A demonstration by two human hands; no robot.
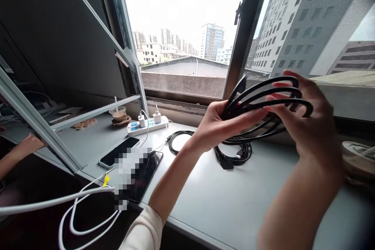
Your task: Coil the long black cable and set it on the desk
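Note:
I hold a coiled black cable [263, 95] up in front of the window with both hands. My left hand [218, 123] is closed around the left end of the loops, thumb and fingers pinching them together. My right hand [304, 125] curls around the right side of the loops, its fingers threaded through them. A length of the same cable hangs down toward more black cable [234, 154] lying coiled on the grey sill [234, 203] just below my hands.
A white power strip [146, 125] with two chargers sits by the window frame. Two phones [118, 151] lie on the sill at left, beside white cables [88, 207]. A drink cup [118, 114] stands farther left. Another cup [359, 156] is at the right edge. Someone's hand [27, 144] shows at far left.

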